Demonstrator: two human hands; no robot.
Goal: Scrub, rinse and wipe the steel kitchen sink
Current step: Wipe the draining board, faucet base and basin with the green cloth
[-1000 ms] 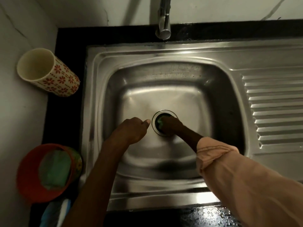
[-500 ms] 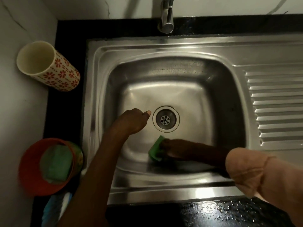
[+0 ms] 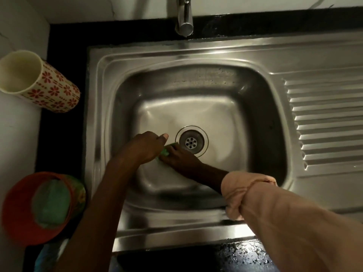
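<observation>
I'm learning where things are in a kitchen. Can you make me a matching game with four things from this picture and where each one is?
Things:
1. tap
2. green scrub pad
3. flowered cup
4. orange tub

Places:
A. near left corner of the counter
B. under the right hand, on the floor of the sink
C. above the back edge of the sink
D. far left, beside the wall

Pairs: 1-C, 2-B, 3-D, 4-A
</observation>
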